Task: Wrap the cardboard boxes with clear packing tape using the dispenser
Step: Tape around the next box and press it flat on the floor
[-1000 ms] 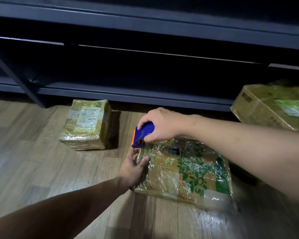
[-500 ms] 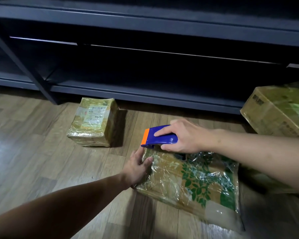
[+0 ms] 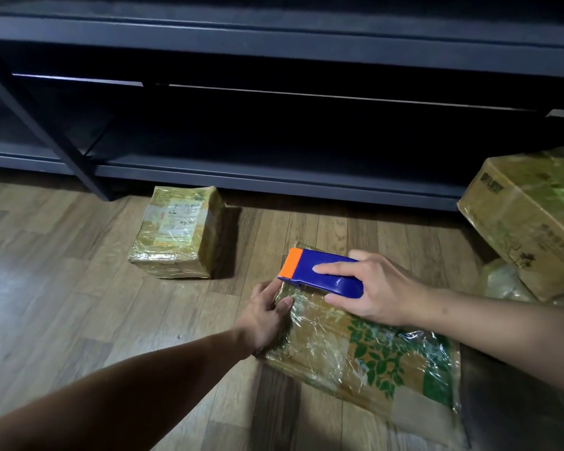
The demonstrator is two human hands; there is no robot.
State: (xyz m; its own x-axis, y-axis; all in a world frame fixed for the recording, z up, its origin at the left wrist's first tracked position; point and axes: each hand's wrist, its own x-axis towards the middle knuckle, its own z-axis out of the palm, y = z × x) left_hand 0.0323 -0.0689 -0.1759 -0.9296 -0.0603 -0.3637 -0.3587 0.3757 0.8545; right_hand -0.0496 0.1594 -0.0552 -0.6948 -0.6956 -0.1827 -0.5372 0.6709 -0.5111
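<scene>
A flat cardboard box (image 3: 365, 356) with green leaf print lies on the wooden floor, covered in crinkled clear tape. My right hand (image 3: 372, 288) grips the blue tape dispenser (image 3: 323, 271) with its orange blade end pointing left, held over the box's far left corner. My left hand (image 3: 267, 314) presses on the box's left edge, thumb on top just below the dispenser's blade. The tape roll itself is hidden under the dispenser.
A small taped box (image 3: 176, 232) with a label stands on the floor to the left. A larger taped box (image 3: 531, 216) sits tilted at the right. A dark metal shelf unit (image 3: 274, 177) runs along the back, its leg (image 3: 79, 164) at left.
My right hand has turned the dispenser flat and drawn it slightly right and up off the corner. My left hand stays pressed on the box's left edge.
</scene>
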